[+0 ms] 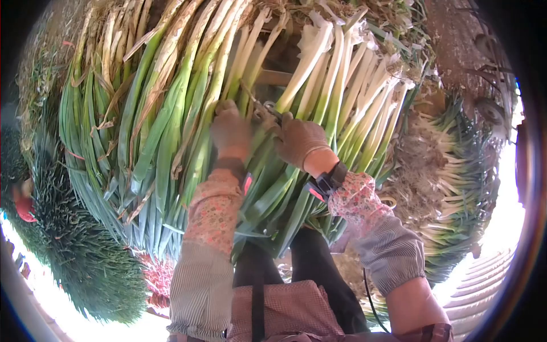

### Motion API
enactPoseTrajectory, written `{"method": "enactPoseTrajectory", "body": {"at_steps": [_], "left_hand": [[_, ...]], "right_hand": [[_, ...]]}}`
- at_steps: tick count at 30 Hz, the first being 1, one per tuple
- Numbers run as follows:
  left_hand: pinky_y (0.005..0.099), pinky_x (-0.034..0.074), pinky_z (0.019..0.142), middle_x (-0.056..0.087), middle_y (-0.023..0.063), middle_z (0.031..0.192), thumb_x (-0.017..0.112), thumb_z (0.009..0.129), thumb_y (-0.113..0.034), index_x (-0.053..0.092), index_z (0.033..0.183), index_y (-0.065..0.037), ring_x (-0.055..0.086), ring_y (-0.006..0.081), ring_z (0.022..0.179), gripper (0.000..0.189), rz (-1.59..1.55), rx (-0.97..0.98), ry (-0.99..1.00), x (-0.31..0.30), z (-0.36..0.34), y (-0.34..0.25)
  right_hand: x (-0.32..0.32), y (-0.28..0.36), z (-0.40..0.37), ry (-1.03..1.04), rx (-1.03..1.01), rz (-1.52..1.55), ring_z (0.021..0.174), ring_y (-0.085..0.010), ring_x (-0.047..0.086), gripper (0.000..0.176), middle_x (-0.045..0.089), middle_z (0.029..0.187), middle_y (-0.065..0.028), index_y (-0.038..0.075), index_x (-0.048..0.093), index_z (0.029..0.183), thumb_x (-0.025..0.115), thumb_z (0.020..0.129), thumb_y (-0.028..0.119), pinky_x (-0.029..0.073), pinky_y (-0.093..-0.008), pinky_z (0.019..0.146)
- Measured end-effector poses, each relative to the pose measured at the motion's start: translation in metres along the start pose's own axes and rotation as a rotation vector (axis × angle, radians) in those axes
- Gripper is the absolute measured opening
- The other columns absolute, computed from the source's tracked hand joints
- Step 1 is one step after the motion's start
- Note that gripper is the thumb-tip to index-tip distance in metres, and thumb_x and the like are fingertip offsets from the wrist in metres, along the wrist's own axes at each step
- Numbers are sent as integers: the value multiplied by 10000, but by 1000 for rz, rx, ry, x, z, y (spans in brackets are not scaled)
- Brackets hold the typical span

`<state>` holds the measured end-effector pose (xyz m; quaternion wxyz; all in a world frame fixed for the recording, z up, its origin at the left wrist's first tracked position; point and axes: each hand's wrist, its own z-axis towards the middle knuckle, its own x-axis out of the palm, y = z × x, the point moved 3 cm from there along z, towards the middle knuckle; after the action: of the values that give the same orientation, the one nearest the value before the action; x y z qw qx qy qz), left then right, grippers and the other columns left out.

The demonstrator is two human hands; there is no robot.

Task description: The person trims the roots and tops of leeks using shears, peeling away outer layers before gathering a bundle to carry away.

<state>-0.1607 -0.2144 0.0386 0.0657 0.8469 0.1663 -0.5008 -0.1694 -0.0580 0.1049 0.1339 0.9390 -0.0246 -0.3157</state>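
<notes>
Long green onions with white stalks and green leaves lie spread before me. On the left are unpeeled green onions (pixel 165 114) with dry brown outer leaves; on the right, cleaner green onions (pixel 342 85) show bare white stalks. My left hand (pixel 229 132), gloved and blurred, is closed over the stalks in the middle, its fingers mostly hidden. A little to its right, my gloved right hand (pixel 302 139) is closed around a thin metal tool (pixel 268 108) that points up and left among the stalks. I cannot tell the tool's exact kind.
A dense green heap of leaves (pixel 85 256) stands at the lower left, with a red-gloved hand (pixel 24 202) of another person beyond it. Further stacked onions (pixel 456 188) with matted roots lie at the right. My legs (pixel 319 268) are close below the leaves.
</notes>
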Motion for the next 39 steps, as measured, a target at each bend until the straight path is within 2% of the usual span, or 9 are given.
{"method": "enactPoseTrajectory", "body": {"at_steps": [7,10,13,16,20,27,31,34,39], "left_hand": [[459,545,861,712,222,994,617,892,-288,541,1269,-38,701,384,942,459,-303,-110,110,2,2,11],[487,518,901,703,240,1018,600,893,-309,605,1214,-51,677,420,973,412,-322,-58,94,16,-4,17],[493,531,884,694,229,1075,586,915,-375,639,1190,-87,675,405,992,402,-165,-27,262,23,-7,16],[511,532,861,693,233,1037,569,905,-353,668,1106,-60,676,409,958,370,-174,120,9,43,-17,20],[519,538,826,689,240,1007,529,912,-314,667,979,-32,676,416,920,321,-249,110,190,52,-32,11],[520,554,777,691,248,943,522,931,-317,659,975,-37,683,420,864,315,-150,158,248,79,-40,39],[510,555,763,694,211,964,586,906,-258,632,1006,-52,687,408,862,234,-172,117,-81,71,-51,31],[499,532,828,648,176,925,584,862,-166,638,918,-88,653,396,921,110,-170,137,-118,37,-63,11],[519,534,792,672,168,986,600,857,-278,665,992,-78,670,373,926,250,-196,248,-17,46,-56,12]], "right_hand": [[-40,-23,18,-111,111,48,900,-419,681,469,703,941,-231,20,528,1199,526,925,401,532,-503,798],[-47,-28,28,-121,103,17,924,-414,680,498,700,960,-236,25,534,1228,533,923,419,532,-495,819],[-53,-35,33,-202,101,-10,940,-412,678,525,698,968,-240,21,537,1244,542,918,432,527,-489,839],[-60,-33,23,-154,152,-2,953,-417,674,534,697,980,-240,14,539,1238,544,915,440,522,-487,857],[-59,-44,10,-113,241,74,962,-428,669,533,696,997,-244,10,539,1227,548,913,441,515,-491,867],[-53,-64,13,-165,263,95,975,-442,659,533,690,1018,-263,10,525,1229,536,914,440,506,-506,862],[-56,-66,25,-211,238,53,975,-442,658,538,689,1024,-264,-4,532,1214,536,910,440,504,-509,862],[-60,-74,30,-256,267,57,977,-440,659,557,689,1020,-267,-16,551,1196,548,899,455,503,-501,872],[-54,-79,18,-203,302,111,988,-424,665,563,693,1011,-253,2,562,1204,570,886,467,506,-495,867]]}}
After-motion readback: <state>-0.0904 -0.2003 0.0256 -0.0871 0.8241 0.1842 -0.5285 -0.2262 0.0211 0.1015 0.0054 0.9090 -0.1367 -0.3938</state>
